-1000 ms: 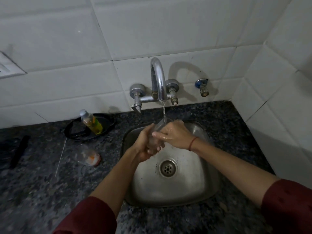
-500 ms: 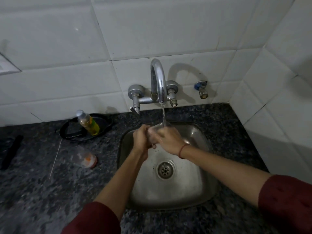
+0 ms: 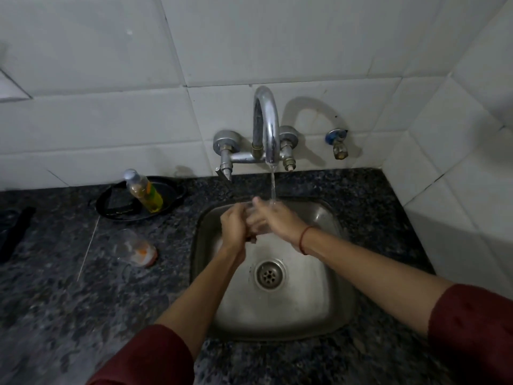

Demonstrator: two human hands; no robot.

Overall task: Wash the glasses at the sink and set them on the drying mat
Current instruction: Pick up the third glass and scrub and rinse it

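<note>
At the far left we see a dark flat object (image 3: 12, 232) lying on the speckled stone surface (image 3: 55, 301). Next comes a black tray (image 3: 116, 207) holding a bottle (image 3: 143, 191) of yellow liquid that leans against it. Nearer us a clear glass (image 3: 136, 247) with an orange base lies on its side on the surface, just left of the steel sink (image 3: 319, 301). Over the sink our left hand (image 3: 234, 227) curls in a close grip around a second clear glass (image 3: 256, 218), blurred and hard to make out, while our right hand (image 3: 277, 219) lies across it, fingers extended. Water falls from the chrome tap (image 3: 266, 126) onto the right hand.
</note>
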